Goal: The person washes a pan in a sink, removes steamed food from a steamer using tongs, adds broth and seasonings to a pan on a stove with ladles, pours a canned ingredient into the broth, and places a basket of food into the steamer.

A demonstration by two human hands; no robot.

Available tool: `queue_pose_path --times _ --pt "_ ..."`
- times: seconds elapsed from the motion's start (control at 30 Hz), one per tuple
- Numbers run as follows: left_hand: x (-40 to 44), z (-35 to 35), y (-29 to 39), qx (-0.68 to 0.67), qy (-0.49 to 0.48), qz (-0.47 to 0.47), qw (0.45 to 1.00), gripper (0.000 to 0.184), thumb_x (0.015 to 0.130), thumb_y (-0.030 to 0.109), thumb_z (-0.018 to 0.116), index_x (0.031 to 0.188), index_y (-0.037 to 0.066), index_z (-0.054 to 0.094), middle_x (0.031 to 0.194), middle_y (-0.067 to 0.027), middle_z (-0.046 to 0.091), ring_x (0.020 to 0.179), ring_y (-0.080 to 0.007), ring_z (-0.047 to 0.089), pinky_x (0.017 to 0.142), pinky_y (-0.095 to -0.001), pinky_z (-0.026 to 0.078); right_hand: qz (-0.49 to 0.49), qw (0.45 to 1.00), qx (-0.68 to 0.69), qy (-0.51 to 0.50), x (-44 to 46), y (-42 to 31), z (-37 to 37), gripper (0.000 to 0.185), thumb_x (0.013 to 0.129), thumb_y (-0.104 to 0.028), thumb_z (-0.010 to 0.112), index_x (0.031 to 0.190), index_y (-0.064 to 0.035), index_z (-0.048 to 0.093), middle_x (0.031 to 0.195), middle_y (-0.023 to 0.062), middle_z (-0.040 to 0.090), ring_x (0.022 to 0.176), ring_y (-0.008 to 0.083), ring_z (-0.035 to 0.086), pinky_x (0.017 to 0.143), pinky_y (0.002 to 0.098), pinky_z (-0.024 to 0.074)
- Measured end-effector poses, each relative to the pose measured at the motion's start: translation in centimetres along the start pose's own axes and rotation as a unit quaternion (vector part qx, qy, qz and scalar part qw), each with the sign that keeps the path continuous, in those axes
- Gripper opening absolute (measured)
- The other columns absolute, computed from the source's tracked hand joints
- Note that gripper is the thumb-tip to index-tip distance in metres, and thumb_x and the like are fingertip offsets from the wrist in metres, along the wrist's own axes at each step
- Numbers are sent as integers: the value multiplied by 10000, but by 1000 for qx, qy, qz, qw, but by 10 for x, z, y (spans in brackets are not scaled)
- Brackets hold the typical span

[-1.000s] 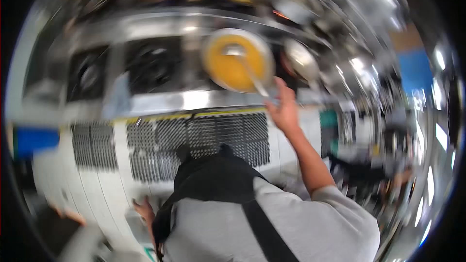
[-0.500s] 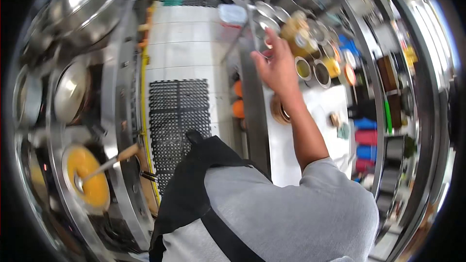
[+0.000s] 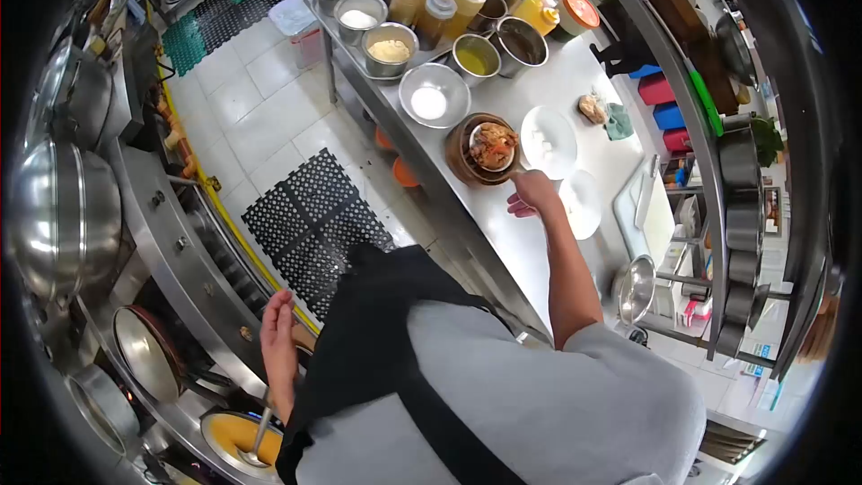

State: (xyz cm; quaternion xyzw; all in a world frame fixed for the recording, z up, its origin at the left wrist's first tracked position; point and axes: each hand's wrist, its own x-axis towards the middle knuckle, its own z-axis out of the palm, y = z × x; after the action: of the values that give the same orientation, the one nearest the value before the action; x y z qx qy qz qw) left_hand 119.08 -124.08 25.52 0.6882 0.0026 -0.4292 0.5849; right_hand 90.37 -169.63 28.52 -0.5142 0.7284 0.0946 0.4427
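My right hand [image 3: 536,195] is over the steel counter, just beside a brown round pot [image 3: 463,158] holding a white bowl of browned, cooked food [image 3: 493,145]. Its fingers point toward the pot, partly curled, with nothing visible in them; whether a fingertip touches the rim I cannot tell. Two white plates, one with small white pieces [image 3: 549,148] and one bare [image 3: 582,205], lie close to this hand. My left hand [image 3: 279,341] hangs by the stove front, fingers loosely extended and holding nothing. Below it, a ladle [image 3: 260,440] rests in a pan of orange-yellow sauce [image 3: 226,436].
Steel bowls of white powder [image 3: 429,102], squeeze bottles [image 3: 437,13] and pots crowd the counter's far end. A cutting board with a knife [image 3: 639,202] lies to the right. Large metal pans [image 3: 67,220] stand on the stove at left. A black mat [image 3: 314,211] covers the aisle floor.
The view has turned toward the counter. My right hand has come down from its raised position to beside the brown pot. My left hand has come into view by the stove.
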Motion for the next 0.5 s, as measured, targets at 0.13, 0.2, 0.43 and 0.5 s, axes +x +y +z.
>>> queue_pose_path --times 0.13,0.2,0.43,0.5 --pt "24 -7 18 125 -82 25 988 352 1052 217 573 1345 26 607 1303 -54 641 1188 -146 593 1043 -289 443 -19 962 273 -12 65 58 41 414 961 -411 600 1153 -44 599 952 149 647 703 246 632 658 378 565" --pt "39 -7 16 82 -125 46 988 387 1037 275 598 1352 52 615 1321 -53 643 1207 -165 598 1056 -306 445 -69 931 358 -32 104 88 43 352 924 -443 662 1053 -118 624 829 74 614 625 171 561 531 318 468" --pt "87 -5 67 265 -139 146 943 408 1004 329 633 1294 42 635 1173 -148 659 1039 -199 637 892 -328 509 -48 962 258 72 126 58 48 368 958 -377 577 709 -109 548 560 30 509 429 155 503 377 296 355" --pt "95 -5 86 300 -142 153 931 413 993 344 643 1272 39 644 1146 -160 657 1014 -213 636 869 -340 509 -100 957 238 131 170 82 48 418 958 -391 581 699 -63 587 546 49 528 417 159 513 371 316 374"
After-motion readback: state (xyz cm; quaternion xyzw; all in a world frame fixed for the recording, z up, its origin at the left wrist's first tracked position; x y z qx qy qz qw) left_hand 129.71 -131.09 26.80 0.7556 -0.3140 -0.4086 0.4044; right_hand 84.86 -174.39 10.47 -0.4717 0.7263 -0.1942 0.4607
